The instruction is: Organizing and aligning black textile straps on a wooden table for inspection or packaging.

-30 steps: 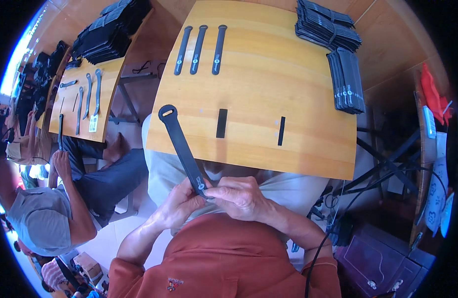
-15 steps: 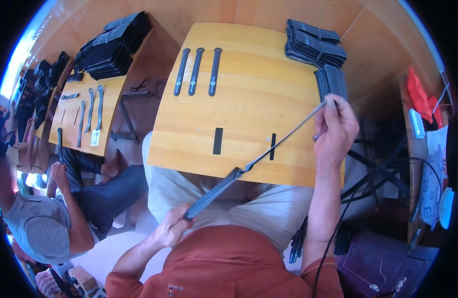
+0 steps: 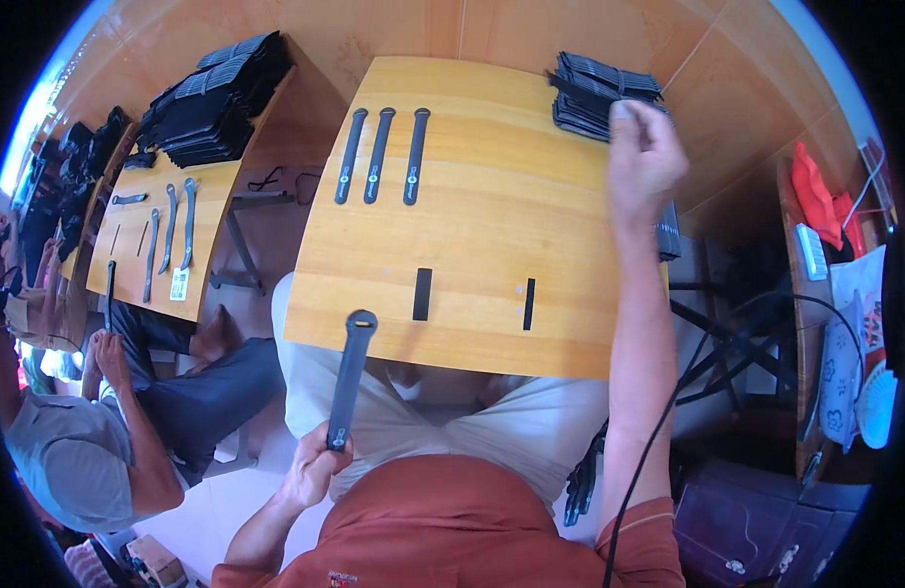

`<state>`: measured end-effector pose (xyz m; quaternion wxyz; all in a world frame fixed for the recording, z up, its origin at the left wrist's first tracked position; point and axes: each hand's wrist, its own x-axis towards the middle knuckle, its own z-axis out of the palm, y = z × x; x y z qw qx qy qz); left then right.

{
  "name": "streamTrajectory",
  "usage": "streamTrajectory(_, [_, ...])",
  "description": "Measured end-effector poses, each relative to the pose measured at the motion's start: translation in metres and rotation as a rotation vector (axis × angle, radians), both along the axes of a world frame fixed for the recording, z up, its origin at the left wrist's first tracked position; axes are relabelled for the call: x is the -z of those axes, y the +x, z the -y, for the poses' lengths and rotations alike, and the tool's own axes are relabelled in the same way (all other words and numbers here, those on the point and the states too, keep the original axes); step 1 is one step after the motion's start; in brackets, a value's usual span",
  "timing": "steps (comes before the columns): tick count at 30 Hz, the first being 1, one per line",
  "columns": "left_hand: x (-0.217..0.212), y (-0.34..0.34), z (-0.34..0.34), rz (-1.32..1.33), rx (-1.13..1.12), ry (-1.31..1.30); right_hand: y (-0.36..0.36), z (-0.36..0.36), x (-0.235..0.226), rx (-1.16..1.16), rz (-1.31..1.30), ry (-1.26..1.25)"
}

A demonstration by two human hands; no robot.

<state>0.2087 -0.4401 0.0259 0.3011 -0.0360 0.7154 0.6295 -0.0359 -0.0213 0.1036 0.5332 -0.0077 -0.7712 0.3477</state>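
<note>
My left hand (image 3: 310,470) is closed around the lower end of a dark grey strap (image 3: 351,377). The strap stands up past the table's near edge, its rounded, slotted end at the top. Over the table's right side, my right hand (image 3: 649,162) pinches a short dark strip (image 3: 582,95) that points left in front of the bundled straps (image 3: 609,73). Its pinched end is hidden by the fingers. Three similar straps lie side by side at the far left of the table, among them the rightmost strap (image 3: 416,157).
The wooden table (image 3: 472,216) bears two black rectangular marks, the left mark (image 3: 423,294) being wider. More folded straps (image 3: 668,233) sit under my right forearm. At left, a co-worker (image 3: 80,441) sits by another table (image 3: 168,265). A black cable (image 3: 658,436) crosses my right arm.
The strap stretched between both hands is now in my left hand alone, its slotted end up. My right hand has moved away toward the bundles and holds a dark strip.
</note>
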Motion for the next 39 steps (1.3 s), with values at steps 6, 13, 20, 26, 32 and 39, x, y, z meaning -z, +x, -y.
streamTrajectory(6, [0.015,-0.002,-0.003,0.008,-0.073,0.143,-0.007,0.052,0.095,-0.249,0.382,0.406])
streamTrajectory(13, [0.019,-0.004,-0.012,-0.019,-0.081,0.215,-0.009,0.073,0.126,-0.325,0.704,0.531])
streamTrajectory(20, [0.025,-0.013,-0.023,-0.086,-0.016,0.346,-0.019,0.083,0.116,-0.369,0.815,0.544])
streamTrajectory(26, [0.025,-0.025,-0.031,-0.055,-0.006,0.474,-0.028,0.088,0.111,-0.377,0.866,0.57])
streamTrajectory(32, [0.019,-0.031,-0.037,0.078,-0.053,0.598,-0.022,0.088,0.103,-0.392,0.941,0.597])
streamTrajectory(39, [0.024,-0.033,-0.05,0.026,-0.077,0.583,0.007,0.086,0.103,-0.409,0.896,0.495])
